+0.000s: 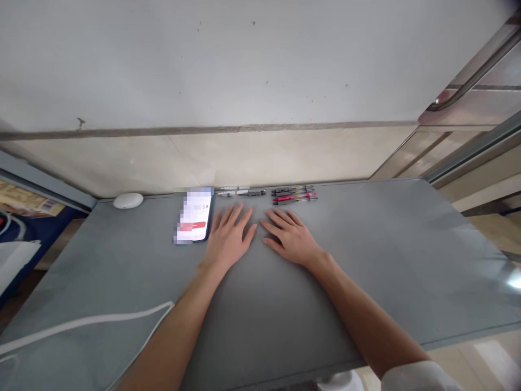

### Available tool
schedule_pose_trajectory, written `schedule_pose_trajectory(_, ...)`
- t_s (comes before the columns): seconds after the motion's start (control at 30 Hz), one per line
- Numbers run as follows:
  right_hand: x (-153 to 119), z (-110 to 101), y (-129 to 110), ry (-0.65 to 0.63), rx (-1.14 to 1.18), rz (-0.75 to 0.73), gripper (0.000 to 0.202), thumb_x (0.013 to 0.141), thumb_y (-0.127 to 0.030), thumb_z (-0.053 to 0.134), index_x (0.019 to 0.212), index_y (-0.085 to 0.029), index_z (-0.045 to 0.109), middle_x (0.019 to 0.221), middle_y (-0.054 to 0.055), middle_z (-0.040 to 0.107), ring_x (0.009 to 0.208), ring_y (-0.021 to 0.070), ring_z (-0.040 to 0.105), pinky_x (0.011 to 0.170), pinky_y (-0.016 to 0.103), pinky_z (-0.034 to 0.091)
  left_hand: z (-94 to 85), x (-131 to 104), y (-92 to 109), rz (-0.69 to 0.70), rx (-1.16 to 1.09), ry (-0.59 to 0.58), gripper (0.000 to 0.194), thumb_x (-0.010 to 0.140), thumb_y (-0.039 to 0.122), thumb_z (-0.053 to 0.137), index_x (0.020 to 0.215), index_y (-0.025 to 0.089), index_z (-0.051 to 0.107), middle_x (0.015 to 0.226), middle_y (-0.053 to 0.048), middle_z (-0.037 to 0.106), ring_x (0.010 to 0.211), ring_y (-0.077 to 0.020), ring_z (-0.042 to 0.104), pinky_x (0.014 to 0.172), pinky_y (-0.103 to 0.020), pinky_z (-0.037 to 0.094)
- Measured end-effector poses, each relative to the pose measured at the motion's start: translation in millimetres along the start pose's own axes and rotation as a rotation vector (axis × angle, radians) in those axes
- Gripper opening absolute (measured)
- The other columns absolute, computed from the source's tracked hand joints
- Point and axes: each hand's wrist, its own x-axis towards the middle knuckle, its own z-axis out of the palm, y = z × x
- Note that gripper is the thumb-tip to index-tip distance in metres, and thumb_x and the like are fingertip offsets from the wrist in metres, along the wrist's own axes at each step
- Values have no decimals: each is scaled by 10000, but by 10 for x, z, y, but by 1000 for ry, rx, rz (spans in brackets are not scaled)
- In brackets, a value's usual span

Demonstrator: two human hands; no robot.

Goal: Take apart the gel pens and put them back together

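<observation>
My left hand (228, 237) lies flat on the grey tabletop (386, 233), fingers spread and holding nothing. Just to its left is a phone (191, 216) with a lit screen, partly blurred out. My right hand (292, 237) rests palm down beside it, fingers apart, also holding nothing. Beyond my right fingertips lie several pens, among them a red pen (293, 197) and black ones (291, 190). Farther left, past my left fingertips, a grey-and-white pen (242, 193) lies in a row with other slim pens near the wall. Neither hand touches the pens.
A white oval case (128, 201) sits at the back left of the table. A white cable (85, 323) runs across the left front, passing by my left forearm. Behind the table rises a wall (252, 155); a metal handle (476, 76) is at the upper right.
</observation>
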Motion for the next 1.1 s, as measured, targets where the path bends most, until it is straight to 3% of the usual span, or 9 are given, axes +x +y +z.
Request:
schedule_pose_trajectory(0.17, 28, -21, -3, 37, 8, 15, 381, 931, -377, 490, 1282, -254, 573, 1386, 62, 559, 1312, 243, 486, 1118, 457, 384, 59, 348, -145, -12, -33, 105, 387, 950, 308, 412, 1261, 184, 606, 1309, -113, 598, 1225, -292, 524, 1041, -463, 397)
schedule_pose_trajectory(0.33, 120, -44, 13, 90, 50, 56, 344, 923, -293, 509, 1255, -256, 591, 1333, 45, 606, 1269, 210, 533, 1073, 391, 452, 133, 528, -282, 33, 5, 108, 355, 938, 227, 413, 1217, 211, 633, 1206, -91, 656, 1122, -281, 579, 983, -447, 420)
schedule_pose_trajectory(0.63, 374, 12, -14, 142, 143, 96, 339, 929, -221, 471, 1242, -253, 597, 1303, 18, 628, 1232, 173, 553, 1044, 330, 476, 132, 661, -372, 102, 51, 71, 288, 937, 193, 440, 1124, 208, 658, 1056, -96, 684, 1013, -285, 589, 852, -439, 428)
schedule_pose_trajectory(0.87, 401, 88, 2, 139, 177, 95, 348, 918, -180, 467, 1230, -251, 602, 1291, 18, 635, 1218, 166, 564, 1050, 326, 472, 168, 705, -428, 153, 114, 33, 264, 945, 184, 431, 1024, 209, 681, 967, -92, 663, 943, -280, 579, 803, -430, 425)
schedule_pose_trajectory(1.0, 403, 73, 3, 159, 243, 106, 347, 922, -177, 460, 1227, -249, 608, 1289, 21, 636, 1212, 161, 566, 1046, 317, 466, 163, 667, -420, 141, 49, 41, 275, 945, 183, 429, 1064, 192, 677, 993, -94, 659, 949, -276, 583, 832, -424, 446)
schedule_pose_trajectory(1.1, 422, 24, -8, 186, 402, 169, 328, 921, -209, 476, 1209, -257, 625, 1257, 27, 651, 1157, 165, 599, 1017, 320, 483, 95, 643, -371, 85, -118, 52, 281, 946, 208, 435, 1094, 191, 673, 1012, -93, 655, 973, -263, 592, 864, -415, 463)
